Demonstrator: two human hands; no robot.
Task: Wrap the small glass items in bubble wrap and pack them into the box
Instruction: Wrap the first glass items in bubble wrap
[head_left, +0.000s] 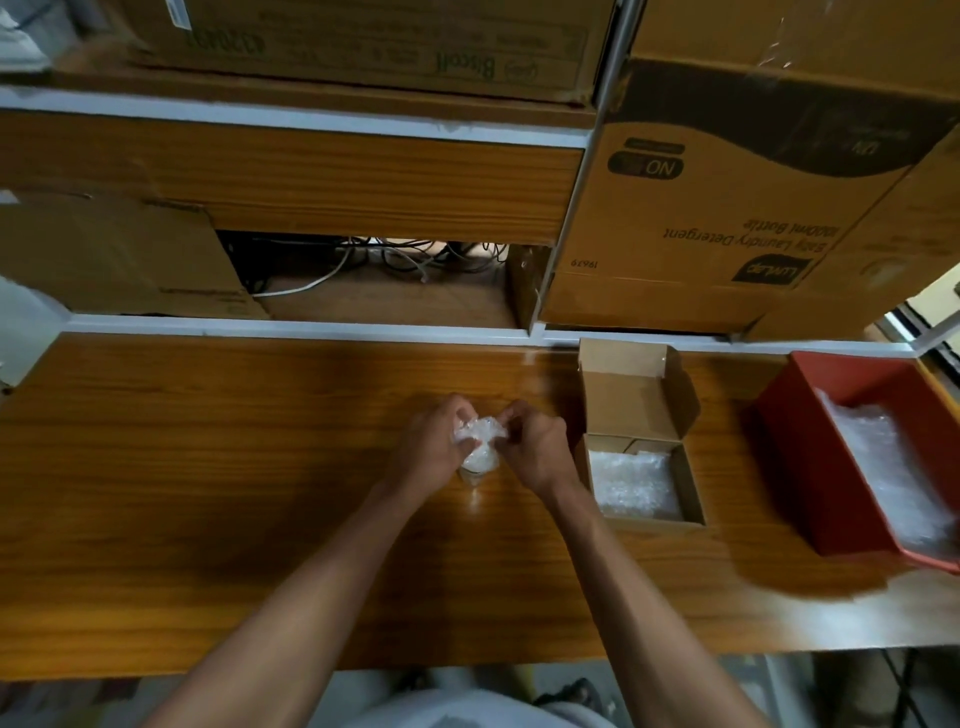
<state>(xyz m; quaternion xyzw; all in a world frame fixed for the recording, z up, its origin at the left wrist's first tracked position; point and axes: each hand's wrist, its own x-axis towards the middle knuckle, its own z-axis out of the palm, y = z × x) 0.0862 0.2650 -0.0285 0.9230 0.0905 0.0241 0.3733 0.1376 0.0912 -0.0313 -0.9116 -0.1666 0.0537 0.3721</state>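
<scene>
On the wooden desk (208, 467), near its middle, the left hand (431, 447) has its fingers curled round the side of a small glass item (475, 470) that stands on the wood, mostly covered in bubble wrap (480, 434). The wrap is bunched loosely over the top, while a bare strip of glass shows at the bottom. Just beside it, the right hand (537, 447) pinches the wrap's upper edge between thumb and fingertips, apparently tucking it in. The glass is probably light but hard, smooth and breakable, and the soft, slick wrap may slide on it, so the safest hold seems to be round the padded middle with the whole hand, not by the loose top folds, which could pull free. To the right, the small cardboard box (693, 493) sits open with its lid tipped back and a layer of bubble wrap inside, near enough to reach easily. Farther right, a red tray (789, 415) holds more wrap.
</scene>
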